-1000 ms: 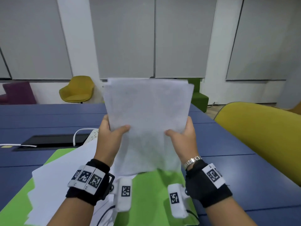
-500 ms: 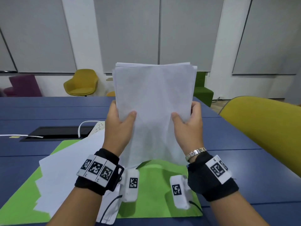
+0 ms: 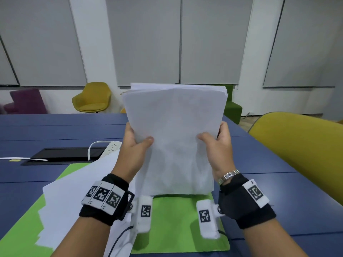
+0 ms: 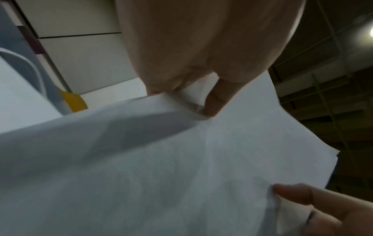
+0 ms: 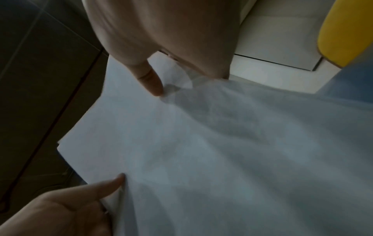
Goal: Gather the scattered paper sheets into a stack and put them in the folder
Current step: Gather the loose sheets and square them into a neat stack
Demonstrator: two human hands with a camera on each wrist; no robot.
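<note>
Left hand (image 3: 134, 145) and right hand (image 3: 218, 143) clamped on upright paper stack (image 3: 174, 136) — bottom edge apparently touching green folder (image 3: 176, 219)

sheets (image 3: 174, 138): matt paper | folder (image 3: 178, 219): smooth green plastic | table (image 3: 278, 191): matt blue

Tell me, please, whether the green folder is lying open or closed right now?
Open: the green folder lies spread flat on the table, loose sheets on its left half.

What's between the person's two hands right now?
The upright stack of paper: the left hand grips one side edge, the right hand the other. The head view shows it best.
</note>
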